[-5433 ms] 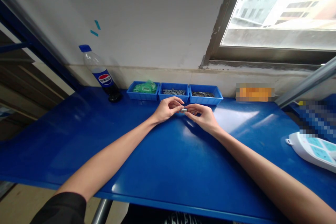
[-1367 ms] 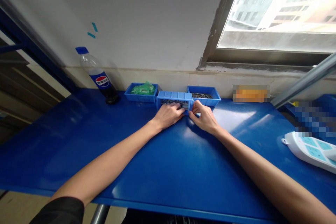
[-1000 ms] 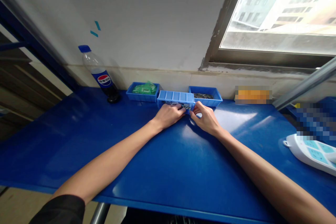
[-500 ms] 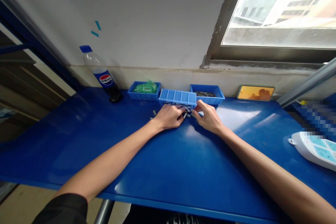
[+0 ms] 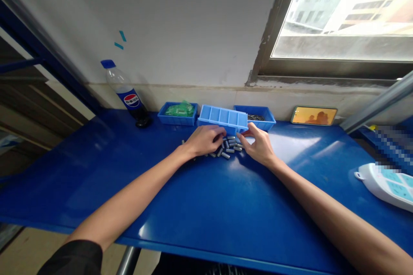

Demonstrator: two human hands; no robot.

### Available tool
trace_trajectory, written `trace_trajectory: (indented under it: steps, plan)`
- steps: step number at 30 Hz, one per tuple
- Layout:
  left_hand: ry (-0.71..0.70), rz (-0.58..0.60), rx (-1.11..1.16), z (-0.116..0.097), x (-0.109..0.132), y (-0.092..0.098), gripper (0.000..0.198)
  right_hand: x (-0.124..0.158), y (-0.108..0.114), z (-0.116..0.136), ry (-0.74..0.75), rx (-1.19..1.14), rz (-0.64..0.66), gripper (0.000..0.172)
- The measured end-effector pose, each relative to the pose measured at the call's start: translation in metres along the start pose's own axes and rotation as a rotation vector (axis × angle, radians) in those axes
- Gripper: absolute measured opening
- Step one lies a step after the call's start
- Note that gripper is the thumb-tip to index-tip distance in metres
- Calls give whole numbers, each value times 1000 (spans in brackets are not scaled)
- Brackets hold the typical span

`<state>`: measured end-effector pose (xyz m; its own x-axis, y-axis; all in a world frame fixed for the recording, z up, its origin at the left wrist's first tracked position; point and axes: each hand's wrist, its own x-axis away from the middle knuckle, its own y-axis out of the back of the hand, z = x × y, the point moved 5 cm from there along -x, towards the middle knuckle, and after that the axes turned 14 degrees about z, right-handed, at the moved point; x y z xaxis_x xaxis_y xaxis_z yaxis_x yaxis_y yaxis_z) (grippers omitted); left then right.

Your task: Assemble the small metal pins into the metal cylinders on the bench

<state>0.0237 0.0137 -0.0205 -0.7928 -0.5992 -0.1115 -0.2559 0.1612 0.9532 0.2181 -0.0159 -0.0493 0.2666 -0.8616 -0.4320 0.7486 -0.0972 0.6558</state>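
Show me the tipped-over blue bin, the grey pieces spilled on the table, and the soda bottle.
tipped-over blue bin (image 5: 222,117), head view, ribbed underside.
grey pieces (image 5: 229,150), head view, middle of the spilled heap.
soda bottle (image 5: 131,102), head view, its label.

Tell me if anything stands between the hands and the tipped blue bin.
Nothing visible does. The left hand and the right hand both grip the tipped blue bin at its lower edge. The small grey pieces lie on the table beneath it, between the hands.
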Motion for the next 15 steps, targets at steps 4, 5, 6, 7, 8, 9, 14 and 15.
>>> trace_trajectory:
  steps: [4,5,6,7,8,9,14,15]
  plan:
    - [-57,75,-5,5,14,22,22,-4,12,7,-63,-148,-83,27]
    - [-36,57,-9,9,21,26,23,-7,16,9,-73,-193,-92,27]
    - [3,35,-18,14,30,29,24,-11,19,11,-87,-240,-91,27]
    - [60,-6,-32,21,39,30,25,-17,21,12,-106,-287,-83,27]
    - [127,-50,-41,27,49,30,28,-23,23,13,-138,-326,-73,27]
    - [192,-80,-55,32,59,28,31,-31,24,12,-181,-354,-59,28]
    - [399,2,10,38,88,-8,63,-73,14,1,-380,-317,76,25]
    - [408,50,29,35,89,-15,67,-79,13,0,-397,-324,86,28]
